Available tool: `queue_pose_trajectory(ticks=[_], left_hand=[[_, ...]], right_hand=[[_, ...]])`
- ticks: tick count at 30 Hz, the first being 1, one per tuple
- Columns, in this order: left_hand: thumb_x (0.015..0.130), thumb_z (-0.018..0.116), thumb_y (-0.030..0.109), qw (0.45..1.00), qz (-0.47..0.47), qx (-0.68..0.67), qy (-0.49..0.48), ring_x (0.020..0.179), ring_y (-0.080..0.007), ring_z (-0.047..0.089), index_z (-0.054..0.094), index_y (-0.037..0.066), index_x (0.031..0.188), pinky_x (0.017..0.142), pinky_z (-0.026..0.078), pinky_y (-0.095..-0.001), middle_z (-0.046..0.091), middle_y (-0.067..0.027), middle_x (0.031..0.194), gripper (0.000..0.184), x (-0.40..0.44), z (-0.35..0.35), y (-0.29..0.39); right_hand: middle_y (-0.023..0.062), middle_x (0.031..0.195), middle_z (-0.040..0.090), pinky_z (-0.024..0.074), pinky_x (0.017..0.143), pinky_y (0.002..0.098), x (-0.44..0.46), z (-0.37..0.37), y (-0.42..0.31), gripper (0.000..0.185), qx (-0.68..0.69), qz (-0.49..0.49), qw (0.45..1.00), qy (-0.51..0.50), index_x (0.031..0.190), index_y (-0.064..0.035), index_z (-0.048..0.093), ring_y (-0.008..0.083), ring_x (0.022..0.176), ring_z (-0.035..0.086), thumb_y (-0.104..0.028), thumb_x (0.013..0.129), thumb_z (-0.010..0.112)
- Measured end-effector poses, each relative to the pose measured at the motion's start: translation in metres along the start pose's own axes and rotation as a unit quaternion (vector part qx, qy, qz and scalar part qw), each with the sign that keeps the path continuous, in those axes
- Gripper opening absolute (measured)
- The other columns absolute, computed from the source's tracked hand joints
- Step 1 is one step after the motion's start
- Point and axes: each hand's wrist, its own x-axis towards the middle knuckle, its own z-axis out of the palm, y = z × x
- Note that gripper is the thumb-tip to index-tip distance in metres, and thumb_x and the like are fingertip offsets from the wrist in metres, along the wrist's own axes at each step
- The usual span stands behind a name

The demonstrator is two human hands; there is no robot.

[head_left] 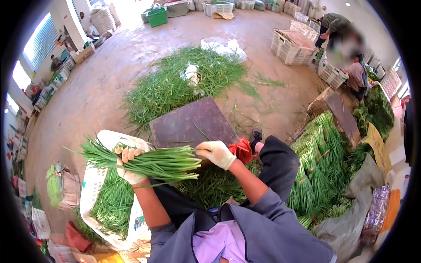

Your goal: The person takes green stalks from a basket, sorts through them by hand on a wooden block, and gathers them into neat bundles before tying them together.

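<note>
The left hand [128,164], in a pale glove, was closed around a bundle of long green stalks [169,162], fingers wrapped over its middle. The bundle lay across the palm, thin leafy tips fanning out to the left and paler, thicker ends pointing toward the right hand [217,154]. That hand, also in a pale glove, had its fingers bent together at those ends; whether they pinched a stalk could not be told.

Just beyond the 2 hands was a flat, dark, scuffed board [193,122], with crinkled red strips [242,149] just beside the right hand. Below and left of the left hand, a white plastic basket [90,197] with slotted walls held loose greens [112,206]. Well to the right of the right hand, green bundles [313,162] stood in rows, bound with thin reddish bands. Farther ahead of both hands lay a tangled green heap [175,79]; printing on a pale slatted crate [294,47] was too small to read.
</note>
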Motion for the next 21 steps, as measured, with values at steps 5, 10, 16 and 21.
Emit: queue_pose_trajectory(ticks=[5,10,16,21], left_hand=[[0.09,0.064,0.014,0.999,0.009,0.023,0.026,0.08,-0.0134,0.048,0.053,0.01,0.112,0.086,0.042,-0.0372,0.05,0.0031,0.082,0.024,-0.004,-0.004,0.015],[0.092,0.062,0.015,0.989,-0.037,0.095,0.11,0.081,-0.0154,0.05,0.056,0.01,0.111,0.085,0.046,-0.0388,0.052,0.0014,0.083,0.021,-0.004,-0.033,0.006],[0.091,0.065,0.018,0.932,-0.185,0.195,0.243,0.078,-0.0184,0.063,0.052,0.01,0.117,0.079,0.053,-0.0366,0.062,-0.0015,0.085,0.03,-0.014,-0.018,-0.076],[0.086,0.072,0.013,0.881,-0.244,0.214,0.345,0.075,-0.0229,0.064,0.065,0.009,0.099,0.073,0.056,-0.0374,0.065,-0.0035,0.081,0.015,-0.027,-0.044,-0.116]], right_hand=[[0.0183,0.103,0.07,0.0529,0.086,0.0423,-0.042,-0.008,0.057,0.033,-0.273,0.185,0.873,-0.358,0.108,-0.0068,0.07,0.0335,0.098,0.068,-0.03,0.085,0.071],[0.0257,0.138,0.051,0.0421,0.106,0.0401,-0.03,-0.008,-0.021,0.086,0.045,0.119,0.989,-0.073,0.139,0.0045,0.044,0.0373,0.127,0.051,-0.039,0.074,0.081],[0.0322,0.138,0.044,0.0365,0.11,0.0418,-0.005,0.049,-0.053,0.125,-0.089,0.034,0.991,-0.091,0.148,0.0084,0.02,0.0399,0.132,0.044,-0.043,0.057,0.088],[0.0207,0.124,0.06,0.0469,0.098,0.0378,-0.02,0.073,-0.009,0.09,0.11,0.188,0.973,-0.074,0.14,-0.0014,0.039,0.0308,0.116,0.06,-0.027,0.068,0.086]])
